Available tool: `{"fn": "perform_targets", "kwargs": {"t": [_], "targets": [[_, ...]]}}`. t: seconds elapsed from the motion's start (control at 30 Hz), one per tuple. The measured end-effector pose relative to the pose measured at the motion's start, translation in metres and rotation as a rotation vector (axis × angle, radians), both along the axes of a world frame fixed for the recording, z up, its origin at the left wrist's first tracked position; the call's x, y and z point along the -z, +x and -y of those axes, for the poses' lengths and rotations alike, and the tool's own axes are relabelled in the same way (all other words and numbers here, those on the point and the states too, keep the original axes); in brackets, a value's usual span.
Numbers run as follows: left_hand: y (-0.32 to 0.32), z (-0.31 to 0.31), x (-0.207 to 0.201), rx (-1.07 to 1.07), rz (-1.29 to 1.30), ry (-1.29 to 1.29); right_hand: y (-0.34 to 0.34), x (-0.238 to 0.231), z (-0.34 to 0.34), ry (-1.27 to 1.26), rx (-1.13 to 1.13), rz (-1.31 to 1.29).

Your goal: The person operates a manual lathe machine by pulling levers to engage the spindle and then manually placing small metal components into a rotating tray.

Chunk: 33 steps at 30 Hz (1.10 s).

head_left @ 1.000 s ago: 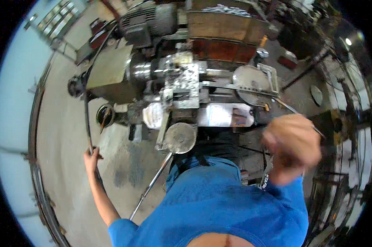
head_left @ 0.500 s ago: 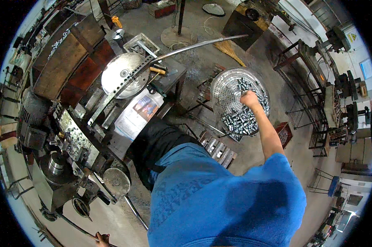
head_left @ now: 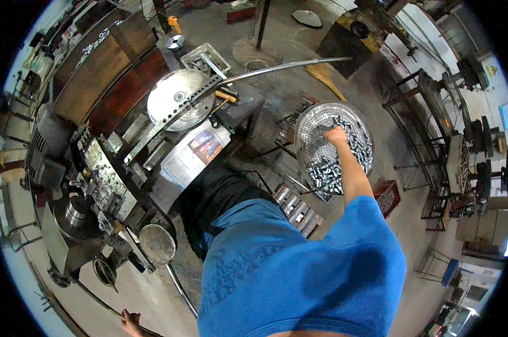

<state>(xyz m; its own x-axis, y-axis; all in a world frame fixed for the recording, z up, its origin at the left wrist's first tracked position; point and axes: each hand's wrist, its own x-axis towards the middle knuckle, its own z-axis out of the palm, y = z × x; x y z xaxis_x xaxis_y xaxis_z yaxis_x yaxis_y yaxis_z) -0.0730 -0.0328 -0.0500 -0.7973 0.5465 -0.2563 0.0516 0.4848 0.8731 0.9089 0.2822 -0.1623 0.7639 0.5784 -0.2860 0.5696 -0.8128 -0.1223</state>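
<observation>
My right hand [head_left: 336, 135] is over a round perforated metal basin [head_left: 306, 137], its fingers closed together above the middle. Whatever it may hold is too small to make out. Many short, shiny metal cylinders [head_left: 328, 178] are heaped along the basin's near and right sides. At the lower left, my left hand [head_left: 131, 321] is wrapped round a long dark rod [head_left: 99, 300] that runs out from the machine [head_left: 77, 216]. Part of that hand is cut off by the picture's lower edge.
A worktable on the left carries a large metal disc [head_left: 175, 92], a perforated bar [head_left: 169, 119] and a printed sheet [head_left: 195, 151]. A long curved pipe [head_left: 290, 64] reaches past the basin's far side. Metal cylinders on a rack [head_left: 299, 210] and a red crate [head_left: 386, 196] flank the basin.
The whole view has shifted slightly. Against the basin, my right hand has moved a little left and away from me, off the heaped cylinders. The left hand stays on the rod.
</observation>
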Motion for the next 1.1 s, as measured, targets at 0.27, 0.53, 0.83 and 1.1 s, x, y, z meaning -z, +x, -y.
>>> {"fn": "perform_targets", "kwargs": {"t": [0.27,0.53,0.83,1.1], "targets": [[0.035,0.013,-0.016,-0.106,-0.043,-0.071,0.065,0.068,-0.026,-0.301,-0.873,0.386],[0.091,-0.044,-0.050,-0.087,-0.133,-0.002,0.108,0.081,-0.014,-0.303,-0.850,0.498],[0.097,-0.044,-0.061,-0.085,-0.266,-0.132,-0.294,-0.165,-0.093,0.775,-1.033,-0.647],[0.137,-0.025,-0.082,-0.018,-0.708,-0.621,-0.623,-0.282,-0.105,0.818,-2.253,-0.256]]}}
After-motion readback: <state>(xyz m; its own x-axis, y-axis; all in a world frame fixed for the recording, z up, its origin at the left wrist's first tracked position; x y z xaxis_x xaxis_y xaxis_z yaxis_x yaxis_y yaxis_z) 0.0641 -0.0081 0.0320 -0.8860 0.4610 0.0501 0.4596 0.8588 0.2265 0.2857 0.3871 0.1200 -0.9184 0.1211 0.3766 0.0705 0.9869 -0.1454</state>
